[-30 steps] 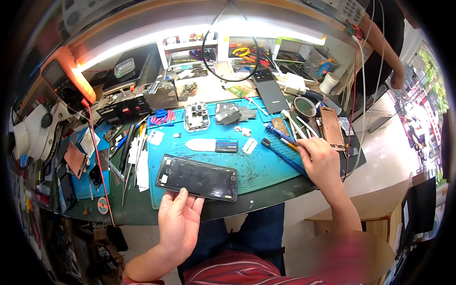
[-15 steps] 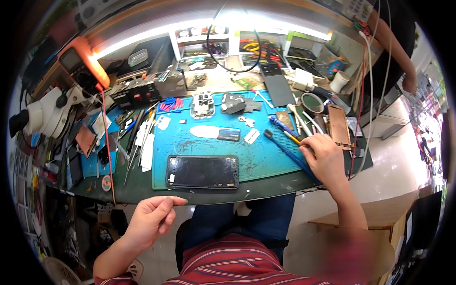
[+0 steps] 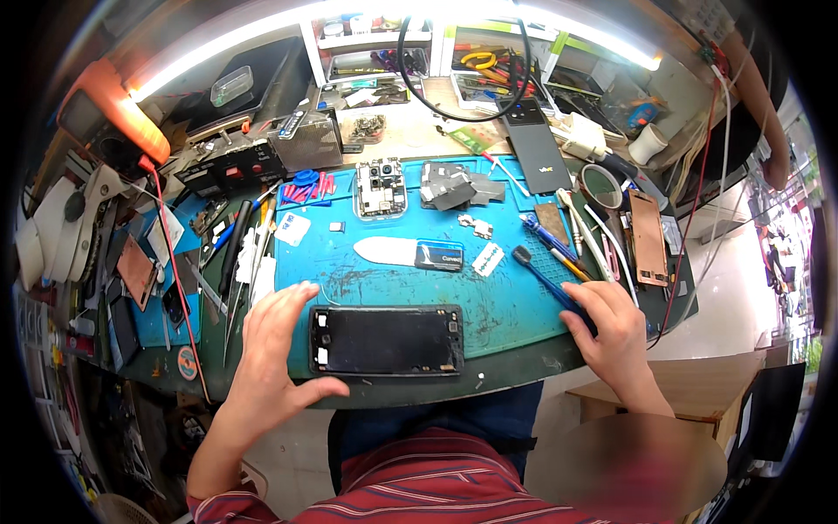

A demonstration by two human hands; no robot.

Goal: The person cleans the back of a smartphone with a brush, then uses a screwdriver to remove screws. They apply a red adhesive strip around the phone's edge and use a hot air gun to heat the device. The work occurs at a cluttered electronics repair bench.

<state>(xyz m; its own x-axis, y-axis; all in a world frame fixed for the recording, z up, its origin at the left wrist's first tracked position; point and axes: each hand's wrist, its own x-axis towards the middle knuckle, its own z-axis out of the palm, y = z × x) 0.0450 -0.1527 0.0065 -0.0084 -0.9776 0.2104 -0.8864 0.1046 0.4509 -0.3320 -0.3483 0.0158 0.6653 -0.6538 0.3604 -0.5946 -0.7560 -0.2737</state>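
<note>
A black phone screen frame [image 3: 384,341] lies flat near the front edge of the blue work mat [image 3: 515,327]. My left hand [image 3: 272,354] is open at its left end, thumb and fingers spread apart without visibly gripping it. Over on the right, my right hand [image 3: 614,334] has its thumb and forefinger closed on the handle of a blue brush [image 3: 546,278], whose head rests on the mat. The far part of that handle is hidden under the hand. Beyond the phone frame lie a flat pry blade [image 3: 393,252] and a small white perforated plate [image 3: 489,259].
A phone circuit board [image 3: 381,188] sits in a clear tray, with grey shield pieces [image 3: 458,185] beside it. Several pens [image 3: 550,236] lie near the brush. A dark phone back [image 3: 534,148] and magnifier ring [image 3: 601,185] are farther right. Tweezers [image 3: 234,306] lie left; a microscope [image 3: 65,214] stands beyond.
My left hand has opened from a loose curl and come up to the phone frame. My right hand has shifted from a yellow-tipped tool to the brush handle. The whole view has moved slightly.
</note>
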